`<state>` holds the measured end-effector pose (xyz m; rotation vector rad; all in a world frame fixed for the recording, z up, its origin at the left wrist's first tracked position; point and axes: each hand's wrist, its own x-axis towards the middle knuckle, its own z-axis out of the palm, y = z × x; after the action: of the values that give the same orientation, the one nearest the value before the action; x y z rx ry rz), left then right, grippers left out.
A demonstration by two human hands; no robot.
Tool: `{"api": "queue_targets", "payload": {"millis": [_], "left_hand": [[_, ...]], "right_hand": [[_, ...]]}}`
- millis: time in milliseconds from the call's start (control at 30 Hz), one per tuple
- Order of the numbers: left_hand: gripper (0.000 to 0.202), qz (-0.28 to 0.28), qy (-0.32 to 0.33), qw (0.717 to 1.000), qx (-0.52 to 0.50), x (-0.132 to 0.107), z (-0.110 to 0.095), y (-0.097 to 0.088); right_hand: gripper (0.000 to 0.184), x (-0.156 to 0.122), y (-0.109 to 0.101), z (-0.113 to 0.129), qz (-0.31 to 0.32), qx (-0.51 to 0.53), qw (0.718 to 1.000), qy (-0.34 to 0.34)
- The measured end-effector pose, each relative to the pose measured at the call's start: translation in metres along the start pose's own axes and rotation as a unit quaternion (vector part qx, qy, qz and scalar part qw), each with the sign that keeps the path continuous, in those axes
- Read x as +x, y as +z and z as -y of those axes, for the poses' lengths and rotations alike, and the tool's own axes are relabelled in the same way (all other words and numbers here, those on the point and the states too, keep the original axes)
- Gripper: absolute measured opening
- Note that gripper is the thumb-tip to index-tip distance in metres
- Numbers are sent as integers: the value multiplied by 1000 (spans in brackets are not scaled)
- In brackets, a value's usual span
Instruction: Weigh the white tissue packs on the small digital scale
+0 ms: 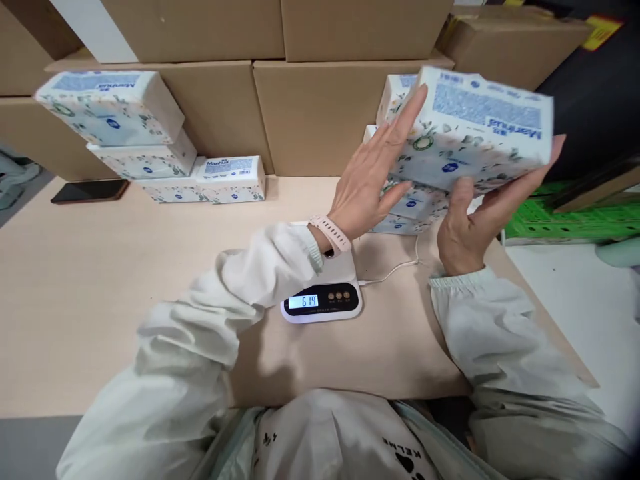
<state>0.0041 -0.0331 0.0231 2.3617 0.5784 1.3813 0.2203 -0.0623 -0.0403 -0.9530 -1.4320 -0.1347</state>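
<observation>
A white tissue pack (480, 133) with a floral print and blue lettering is raised above the right side of the table, tilted. My right hand (475, 227) supports its lower right part, thumb on the front face and fingers reaching round the right end. Against the pack's left end lies my left hand (373, 170), fingers straight and close together, a pink band on its wrist. Behind the raised pack stands a stack of similar packs (405, 223), partly hidden. Below my left wrist sits a white digital scale (323, 303), its lit display reading about 619, partly covered by my sleeve.
More tissue packs (145, 160) are stacked at the back left, beside a dark phone (90, 191). Cardboard boxes (350, 120) form a wall behind the table (90, 300). A white cable (395, 272) runs from the scale. To the right is a green crate (575, 217).
</observation>
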Motion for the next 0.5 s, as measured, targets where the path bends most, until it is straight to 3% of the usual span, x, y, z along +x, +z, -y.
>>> {"api": "queue_targets", "payload": {"millis": [133,233,300,333,400,500], "left_hand": [[71,22,-45,993,104,0,19,21],[50,33,-63,983,167,3,18,27],[65,29,-57,981,183,3,15,27],[71,21,-50,982,182,0,16,24],[64,-13,-41,988,149,-11,24,13],[54,-136,-87,984,73,-45,55,-25]], "right_hand": [[99,6,2,-4,21,-31,999,9],[92,8,3,-10,17,-64,998,8],[86,7,3,-11,13,-96,995,10],[86,6,3,-9,12,-109,994,10],[91,5,2,1,8,-117,993,8],[82,5,2,21,-15,-101,995,-5]]}}
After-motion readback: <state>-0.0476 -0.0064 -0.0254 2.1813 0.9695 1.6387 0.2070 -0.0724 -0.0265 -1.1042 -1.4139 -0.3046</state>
